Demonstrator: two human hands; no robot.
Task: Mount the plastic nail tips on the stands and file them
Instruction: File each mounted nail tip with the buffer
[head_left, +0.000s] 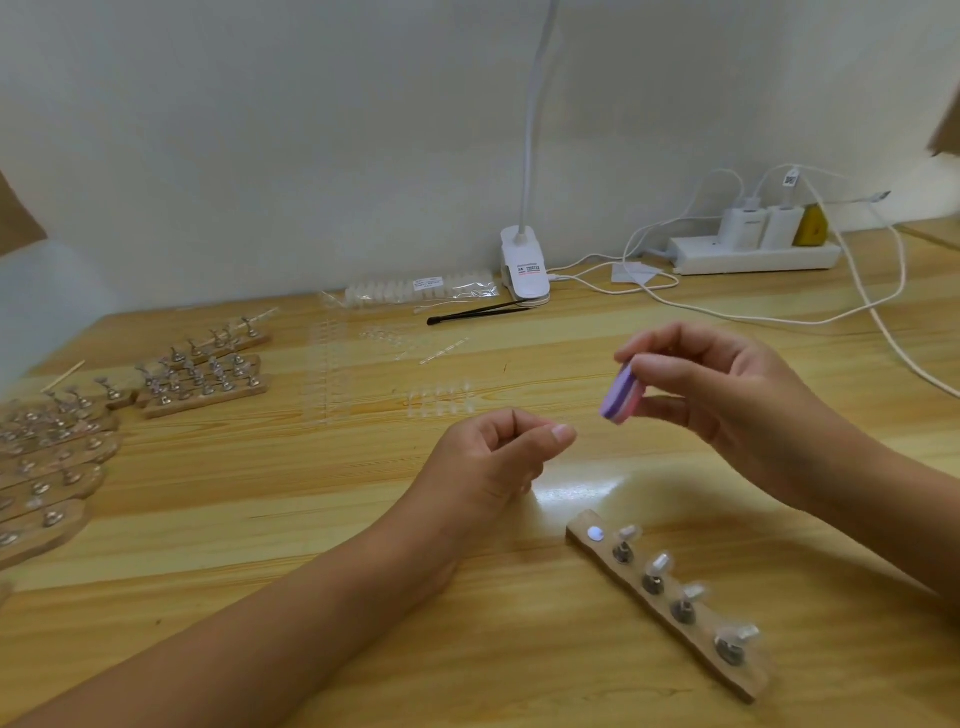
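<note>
Nearest, a wooden stand strip (670, 621) is laid on the tabletop (234, 493) at right, with four clear nail tips (660, 562) mounted on its holders. Beyond it, the left grip (493, 457) is curled, contents cannot be told. The right grip (727, 395) is pinched on a purple-pink file block (618, 397), held off the tabletop. Further back, loose tips (441, 400), spare stands (202, 384) and a clip lamp (524, 265) are seen.
</note>
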